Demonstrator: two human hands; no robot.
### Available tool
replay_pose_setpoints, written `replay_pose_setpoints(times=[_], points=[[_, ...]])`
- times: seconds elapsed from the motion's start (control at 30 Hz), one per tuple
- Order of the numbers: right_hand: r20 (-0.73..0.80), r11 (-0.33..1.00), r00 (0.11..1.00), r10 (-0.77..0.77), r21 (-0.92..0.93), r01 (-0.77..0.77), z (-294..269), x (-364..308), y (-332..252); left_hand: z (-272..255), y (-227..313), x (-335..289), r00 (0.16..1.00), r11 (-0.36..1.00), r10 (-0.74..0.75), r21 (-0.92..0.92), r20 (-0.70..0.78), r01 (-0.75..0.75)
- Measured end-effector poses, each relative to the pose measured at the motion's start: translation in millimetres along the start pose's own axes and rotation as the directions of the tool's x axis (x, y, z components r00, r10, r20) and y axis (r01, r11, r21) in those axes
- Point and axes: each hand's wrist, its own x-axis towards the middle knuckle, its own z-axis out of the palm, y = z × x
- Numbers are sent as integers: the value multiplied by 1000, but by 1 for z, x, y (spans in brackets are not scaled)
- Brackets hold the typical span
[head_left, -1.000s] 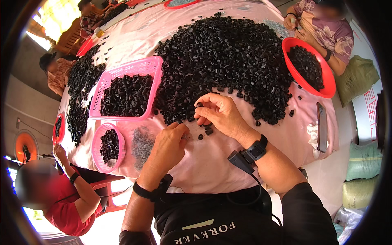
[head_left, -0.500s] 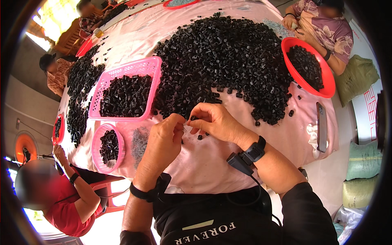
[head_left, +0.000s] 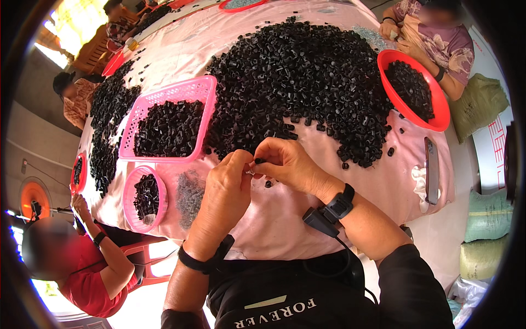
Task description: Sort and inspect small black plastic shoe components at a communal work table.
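Observation:
Over the near part of the table, my left hand (head_left: 229, 178) and my right hand (head_left: 287, 163) meet at the fingertips. A small black plastic piece (head_left: 259, 161) is pinched between my right thumb and fingers. My left fingers press together right beside it; a tiny pale, shiny bit shows at their tips, too small to name. Just beyond the hands lies a large heap of similar black plastic pieces (head_left: 307, 82). One loose black piece (head_left: 268, 184) rests on the cloth under my right hand. Left of my left hand is a small pile of grey metallic bits (head_left: 189, 200).
A pink rectangular basket (head_left: 208, 118) and a pink round basket (head_left: 129, 205) hold black pieces, at left. A red basin (head_left: 444, 118) and a phone (head_left: 432, 170) are at right. Co-workers sit around the table, one in a red shirt (head_left: 96, 282) at near left.
My left hand has shifted slightly right, so its fingertips now meet those of my right hand at the black piece. My right fingers have closed a little; the surroundings look the same.

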Motion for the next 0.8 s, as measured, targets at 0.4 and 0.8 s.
replay_pose_setpoints(times=[0.4, 0.8], points=[[-17, 981, 997, -81, -177, 77, -1, 0, 3, 2, -4, -3, 993, 985, -117, -120, 34, 121], [33, 996, 998, -58, -71, 60, 0, -2, 1, -2, -1, 0, 946, 925, -292, -208, 143, 317]])
